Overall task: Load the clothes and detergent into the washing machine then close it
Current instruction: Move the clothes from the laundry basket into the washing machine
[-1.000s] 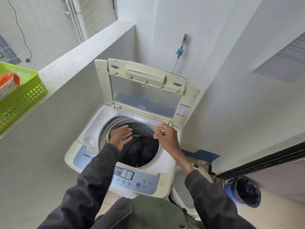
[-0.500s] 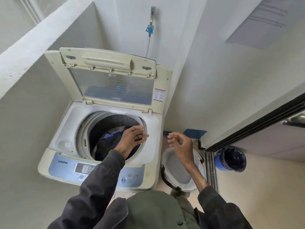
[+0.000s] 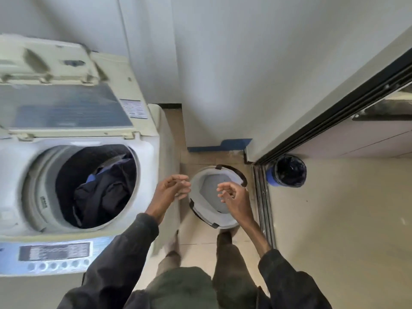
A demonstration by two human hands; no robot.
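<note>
The washer point(image 3: 151, 166) is seen with its lid point(image 3: 66, 108) raised, and dark clothes point(image 3: 104, 192) are already heaped in the drum point(image 3: 42, 181). The basket point(image 3: 209, 204) on the floor point(image 3: 334, 219) beside it appears emptied, so loading looks done — detergent, nowhere seen, is yet to be added and the lid shut. The left hand point(image 3: 171, 188) and right hand point(image 3: 234, 195) are held over the basket, fingers loosely curled, nothing gripped. The lid sticker point(image 3: 133, 108) and panel point(image 3: 53, 250) print are blurred — nothing can be read.

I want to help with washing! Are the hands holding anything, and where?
Nothing is held. The left hand and right hand are both empty, fingers loosely curled, over the round white plastic bucket with a black handle on the floor.
</note>
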